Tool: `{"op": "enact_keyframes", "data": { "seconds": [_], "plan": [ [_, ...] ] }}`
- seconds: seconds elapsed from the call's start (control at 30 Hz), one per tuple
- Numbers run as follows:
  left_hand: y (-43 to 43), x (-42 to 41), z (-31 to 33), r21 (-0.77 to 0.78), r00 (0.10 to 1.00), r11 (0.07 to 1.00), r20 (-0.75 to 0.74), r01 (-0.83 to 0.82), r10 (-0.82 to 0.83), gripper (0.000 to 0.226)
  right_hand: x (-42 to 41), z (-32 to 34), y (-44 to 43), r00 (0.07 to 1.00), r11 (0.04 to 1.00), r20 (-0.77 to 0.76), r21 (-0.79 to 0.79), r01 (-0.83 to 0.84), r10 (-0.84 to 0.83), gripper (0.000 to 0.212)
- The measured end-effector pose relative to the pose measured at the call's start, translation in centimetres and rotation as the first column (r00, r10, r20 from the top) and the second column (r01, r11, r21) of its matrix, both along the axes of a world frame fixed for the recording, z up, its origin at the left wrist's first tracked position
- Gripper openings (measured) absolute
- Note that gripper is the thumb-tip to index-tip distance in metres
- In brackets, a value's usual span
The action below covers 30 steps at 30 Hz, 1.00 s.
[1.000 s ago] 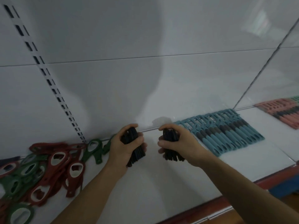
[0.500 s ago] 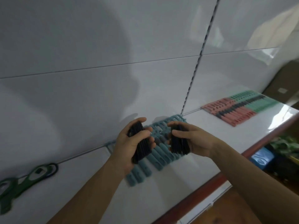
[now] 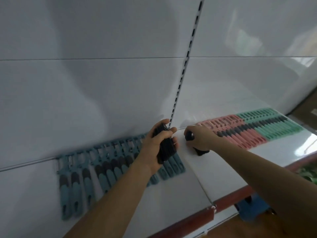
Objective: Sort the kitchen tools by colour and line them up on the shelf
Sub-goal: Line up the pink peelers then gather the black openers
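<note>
My left hand [image 3: 157, 145] grips a bundle of black kitchen tools [image 3: 165, 148] above the right end of a row of blue tools [image 3: 106, 170] lying on the white shelf [image 3: 214, 172]. My right hand [image 3: 199, 137] holds a second bundle of black tools [image 3: 200, 152], its lower end at the shelf between the blue row and a row of pink tools [image 3: 238, 133]. A row of green tools [image 3: 272, 124] lies to the right of the pink ones.
A slotted upright [image 3: 185, 66] runs up the white back panel behind my hands. The shelf has a red front edge [image 3: 197, 219]. A blue object [image 3: 252, 212] sits below the shelf at the right, with a brown box [image 3: 307, 107] beyond the shelf's end.
My view and both hands have moved right along the shelf with the black bundles, past the red and green openers and the blue row, up to the pink row.
</note>
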State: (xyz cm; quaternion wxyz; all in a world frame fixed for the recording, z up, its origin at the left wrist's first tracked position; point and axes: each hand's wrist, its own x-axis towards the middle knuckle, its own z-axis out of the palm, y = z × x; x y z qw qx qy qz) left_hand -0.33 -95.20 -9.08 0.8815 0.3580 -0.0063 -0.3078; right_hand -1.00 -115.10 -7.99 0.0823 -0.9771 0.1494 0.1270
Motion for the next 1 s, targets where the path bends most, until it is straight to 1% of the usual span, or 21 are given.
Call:
{"op": "enact_keyframes", "data": {
  "seconds": [0.07, 0.13, 0.23, 0.3, 0.37, 0.43, 0.57, 0.67, 1.0],
  "plan": [
    [-0.7, -0.1, -0.1, 0.017, 1.000, 1.000, 0.022, -0.006, 0.005, 0.037, 0.6, -0.6, -0.2, 0.999, 0.999, -0.038, -0.049, -0.007, 0.005, 0.021],
    [-0.9, -0.2, -0.2, 0.038, 0.999, 0.999, 0.039, -0.013, 0.011, 0.036, 1.1, -0.9, -0.5, 0.998, 0.997, -0.049, -0.058, -0.051, 0.048, 0.026],
    [-1.3, 0.0, 0.0, 0.065, 0.998, 0.998, 0.059, -0.018, 0.014, 0.036, 1.5, -1.2, -1.2, 0.994, 0.996, -0.071, -0.037, -0.084, 0.081, 0.036],
    [-1.7, 0.1, 0.1, 0.081, 0.998, 0.996, 0.066, -0.019, 0.014, 0.035, 2.0, -1.0, -1.5, 0.991, 0.996, -0.104, -0.028, -0.088, 0.085, 0.046],
    [-2.0, 0.2, 0.1, 0.093, 0.998, 0.995, 0.064, -0.021, 0.015, 0.036, 2.4, -0.4, -1.6, 0.984, 0.994, -0.150, -0.043, -0.101, 0.094, 0.056],
    [-2.1, 0.4, 0.0, 0.097, 0.998, 0.995, 0.053, -0.023, 0.017, 0.036, 2.8, 0.2, -1.5, 0.976, 0.990, -0.190, -0.073, -0.122, 0.106, 0.061],
    [-2.0, 0.7, -0.4, 0.113, 0.999, 0.993, 0.031, -0.014, 0.010, 0.037, 3.2, 0.9, -0.7, 0.970, 0.982, -0.217, -0.130, -0.138, 0.107, 0.063],
    [-1.5, 0.9, -0.3, 0.118, 1.000, 0.993, 0.026, -0.005, 0.002, 0.038, 3.1, 0.9, -0.4, 0.970, 0.983, -0.227, -0.139, -0.121, 0.087, 0.063],
    [-0.4, 0.8, -0.2, 0.133, 0.999, 0.991, 0.039, 0.023, -0.028, 0.034, 2.5, 0.6, -0.3, 0.991, 0.990, -0.134, -0.130, -0.047, 0.029, 0.053]
  ]
}}
